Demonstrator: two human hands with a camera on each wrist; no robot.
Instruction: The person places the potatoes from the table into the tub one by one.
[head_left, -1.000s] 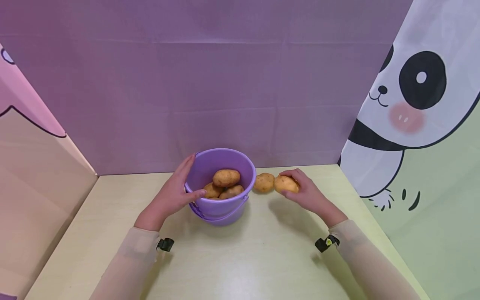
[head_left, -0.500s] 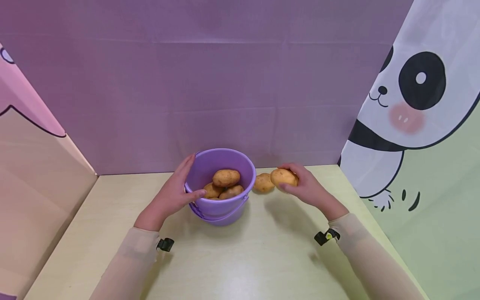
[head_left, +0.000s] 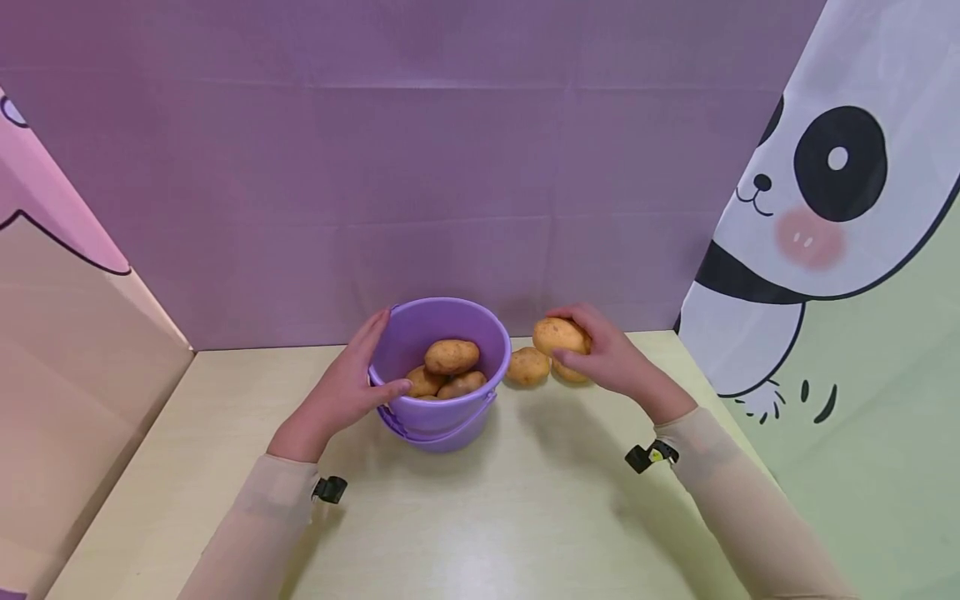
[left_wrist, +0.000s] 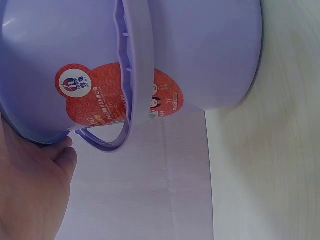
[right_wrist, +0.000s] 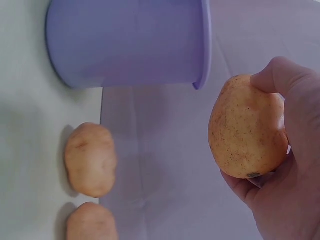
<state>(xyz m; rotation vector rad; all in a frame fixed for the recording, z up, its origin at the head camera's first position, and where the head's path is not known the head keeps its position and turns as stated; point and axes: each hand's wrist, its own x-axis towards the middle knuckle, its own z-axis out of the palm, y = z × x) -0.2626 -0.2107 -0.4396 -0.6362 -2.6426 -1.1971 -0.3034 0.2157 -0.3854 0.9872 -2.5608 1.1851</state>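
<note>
Okay, I see the left hand, thumb spread, gripping the left rim of the purple bucket, which holds potatoes. Right of the bucket, the right hand clasps a raised potato, with two loose potatoes on the tabletop. Behind the bucket hangs purple cloth.

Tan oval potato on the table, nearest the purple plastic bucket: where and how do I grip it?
Best across the middle of that tan oval potato, likely from above, thumb on the near side: its longer axis runs left-right, with the purple plastic bucket and another tan potato off its ends.
</note>
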